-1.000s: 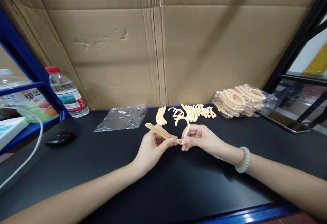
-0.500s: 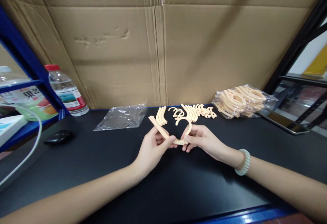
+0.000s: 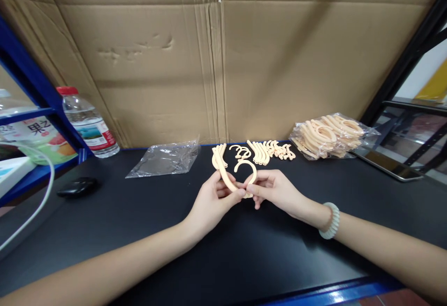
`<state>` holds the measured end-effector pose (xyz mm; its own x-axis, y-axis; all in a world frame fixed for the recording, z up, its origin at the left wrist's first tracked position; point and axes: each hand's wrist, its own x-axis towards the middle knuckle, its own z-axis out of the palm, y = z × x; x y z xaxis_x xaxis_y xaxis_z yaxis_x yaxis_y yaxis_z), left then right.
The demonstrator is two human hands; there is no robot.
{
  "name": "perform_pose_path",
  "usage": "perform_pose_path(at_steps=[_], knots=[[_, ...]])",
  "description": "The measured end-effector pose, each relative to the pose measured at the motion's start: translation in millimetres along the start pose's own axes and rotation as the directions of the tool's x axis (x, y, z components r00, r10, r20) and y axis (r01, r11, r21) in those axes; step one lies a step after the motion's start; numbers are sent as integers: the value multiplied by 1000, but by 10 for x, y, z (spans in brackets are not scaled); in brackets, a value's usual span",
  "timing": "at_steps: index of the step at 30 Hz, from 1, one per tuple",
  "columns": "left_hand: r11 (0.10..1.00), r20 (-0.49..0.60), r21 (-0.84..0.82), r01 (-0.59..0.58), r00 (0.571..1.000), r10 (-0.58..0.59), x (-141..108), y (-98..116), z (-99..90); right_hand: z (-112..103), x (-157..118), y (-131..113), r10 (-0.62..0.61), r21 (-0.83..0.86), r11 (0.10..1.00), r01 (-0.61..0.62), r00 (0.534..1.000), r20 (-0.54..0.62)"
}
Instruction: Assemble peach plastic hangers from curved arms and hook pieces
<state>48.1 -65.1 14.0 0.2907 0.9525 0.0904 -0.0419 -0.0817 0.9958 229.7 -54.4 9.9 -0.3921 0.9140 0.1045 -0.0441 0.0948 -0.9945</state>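
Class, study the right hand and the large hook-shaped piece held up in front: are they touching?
Touching. The head view shows the right hand gripping the hook-shaped piece near its lower end, the thumb pressed against it.

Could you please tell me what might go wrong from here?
The hook is pinched by the fingertips of the right hand, so it could twist or slip. The left hand holds the curved bar, and fingers partly cover where the two pieces come together, so a poor fit might go unnoticed. The bar's upper end overlaps the loose bars in view and might knock them; the gap is unclear.
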Motion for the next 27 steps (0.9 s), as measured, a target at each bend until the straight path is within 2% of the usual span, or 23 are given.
perform_pose_path(at_steps=[2,5,7,8,9,10,12,14,16,17,19,21,27], knots=[[1000,27,-24,19,999,-19,-2,-1,8,4,12,0,-3,19,1000,3,1000,-1],[994,4,-91,59,998,-59,3,18,8,-87,58,-18,-31,-20,999,31,999,11],[990,-29,-126,66,997,-70,12,36,1,-228,115,-51,-118,-166,979,115,993,-8],[988,-41,-138,68,996,-75,17,43,-3,-316,151,-72,-198,-286,941,181,980,-32],[987,-50,-147,70,996,-78,22,48,-6,-407,191,-90,-298,-431,868,248,953,-51],[986,-55,-153,70,995,-79,26,50,-8,-497,234,-104,-398,-581,757,299,916,-48],[986,-52,-153,72,995,-81,31,49,-9,-647,325,-103,-527,-802,495,335,849,30],[987,-49,-147,66,996,-74,32,42,-6,-738,412,-59,-545,-899,285,333,828,133],[988,-51,-143,61,996,-69,29,35,-2,-768,481,12,-505,-936,153,317,839,202],[988,-56,-141,57,996,-66,28,33,0,-766,506,49,-478,-945,115,305,851,217],[990,-63,-134,50,996,-59,28,32,4,-746,541,110,-427,-954,92,286,877,222],[991,-72,-126,45,996,-55,28,36,10,-719,563,146,-401,-951,118,285,890,217],[989,-87,-141,42,995,-54,20,49,29,-692,597,167,-424,-920,220,324,881,209]])
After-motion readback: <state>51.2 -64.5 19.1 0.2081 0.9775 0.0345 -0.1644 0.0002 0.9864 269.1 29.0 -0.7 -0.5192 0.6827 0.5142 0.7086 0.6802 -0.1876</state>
